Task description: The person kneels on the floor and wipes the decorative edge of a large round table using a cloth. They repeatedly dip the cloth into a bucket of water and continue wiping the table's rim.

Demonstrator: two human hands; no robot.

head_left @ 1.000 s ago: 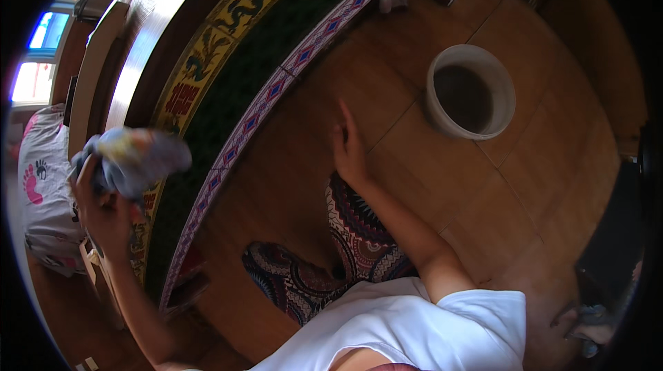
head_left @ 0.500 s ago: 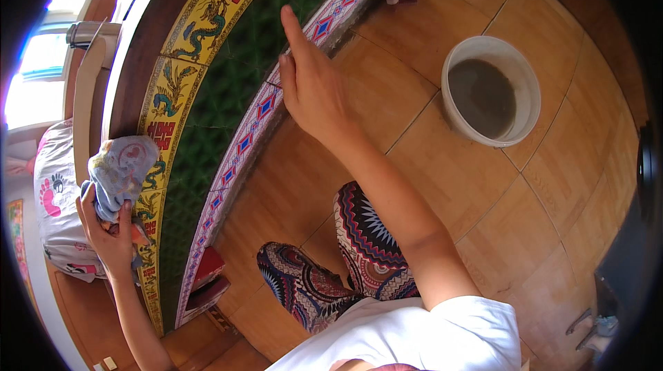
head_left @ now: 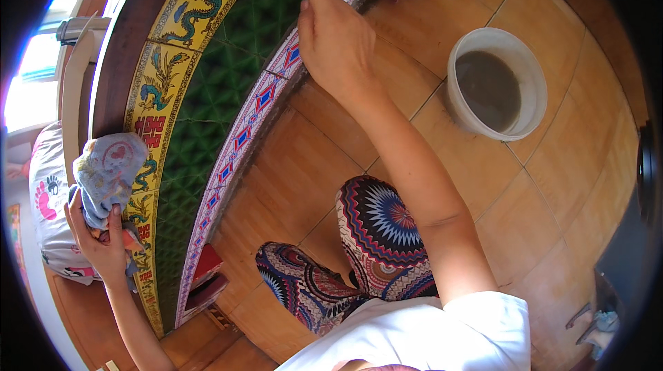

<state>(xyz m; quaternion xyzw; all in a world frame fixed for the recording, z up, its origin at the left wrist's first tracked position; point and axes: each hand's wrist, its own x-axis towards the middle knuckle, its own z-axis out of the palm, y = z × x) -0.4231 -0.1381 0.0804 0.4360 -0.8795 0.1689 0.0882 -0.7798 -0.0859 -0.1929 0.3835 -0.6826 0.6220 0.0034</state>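
Note:
My left hand (head_left: 97,240) grips a bunched pale blue cloth (head_left: 107,170) with pink patterns and presses it against the yellow painted band of a tiled wall (head_left: 200,94). My right hand (head_left: 335,36) is stretched out above the purple-and-white diamond border (head_left: 242,139) at the foot of that wall, fingers extended and apart, holding nothing. The wall's middle is dark green tile. My patterned trouser legs (head_left: 366,233) and white shirt show below.
A white bucket (head_left: 528,70) of murky grey water stands on the orange-brown tiled floor (head_left: 545,191) to the right. A red object (head_left: 207,271) lies at the wall's base near my legs. A white patterned fabric (head_left: 48,212) lies at far left.
My right hand has risen from the floor near my knee up toward the wall's border and reached farther out. My left hand with the cloth has slid down along the yellow band.

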